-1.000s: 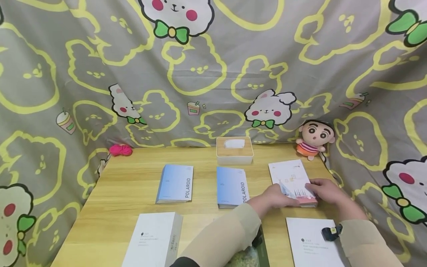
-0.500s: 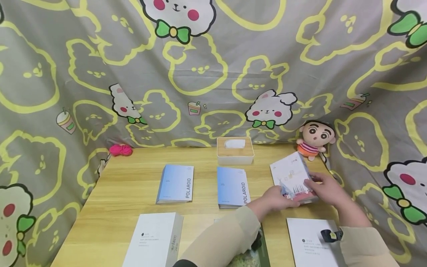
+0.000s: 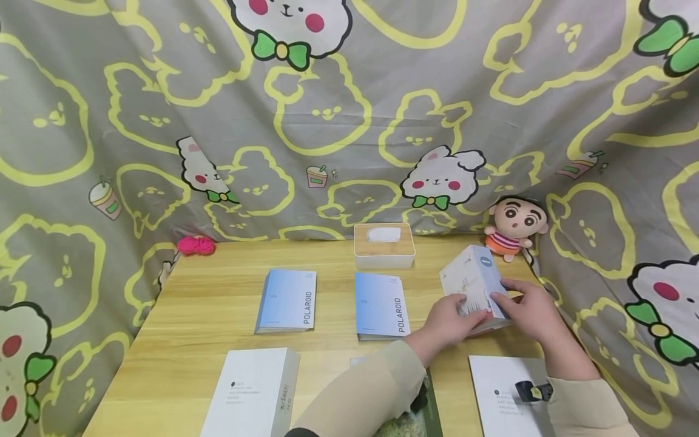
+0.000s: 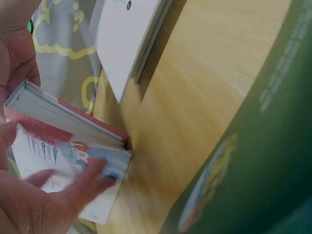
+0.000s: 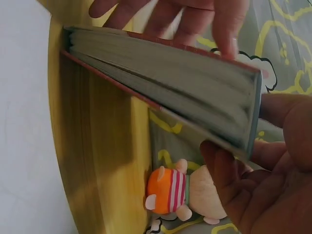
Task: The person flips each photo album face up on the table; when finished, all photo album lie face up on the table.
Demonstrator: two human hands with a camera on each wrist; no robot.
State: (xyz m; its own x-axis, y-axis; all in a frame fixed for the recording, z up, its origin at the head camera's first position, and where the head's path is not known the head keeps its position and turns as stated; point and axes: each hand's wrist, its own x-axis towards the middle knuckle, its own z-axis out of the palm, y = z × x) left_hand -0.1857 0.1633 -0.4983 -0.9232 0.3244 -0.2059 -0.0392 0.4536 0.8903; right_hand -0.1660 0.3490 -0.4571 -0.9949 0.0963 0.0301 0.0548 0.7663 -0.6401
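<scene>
A thick hardcover album (image 3: 457,279) with an illustrated white cover and red lower edge stands tilted up on the table's right side, its pale blue spine turned upward. My right hand (image 3: 532,309) grips it at the spine; the right wrist view shows thumb and fingers (image 5: 219,165) of that hand around the spine edge. Against the front cover lie the spread fingers of my left hand (image 3: 450,321), blurred in the left wrist view. Seen from below, the album's page block (image 5: 165,78) sits between the covers, with a narrow gap near the back cover.
Two blue POLAROID albums (image 3: 286,300) lie to the left. White boxes or books (image 3: 246,388) sit at front left and front right (image 3: 491,376). A green-covered item (image 3: 433,406) is partly under my left forearm. Behind stand a tissue box (image 3: 384,249) and a plush doll (image 3: 510,230).
The album has gone from lying flat to tilted up, its spine turning into sight. My left hand has shifted onto the cover; my right hand now holds the spine side.
</scene>
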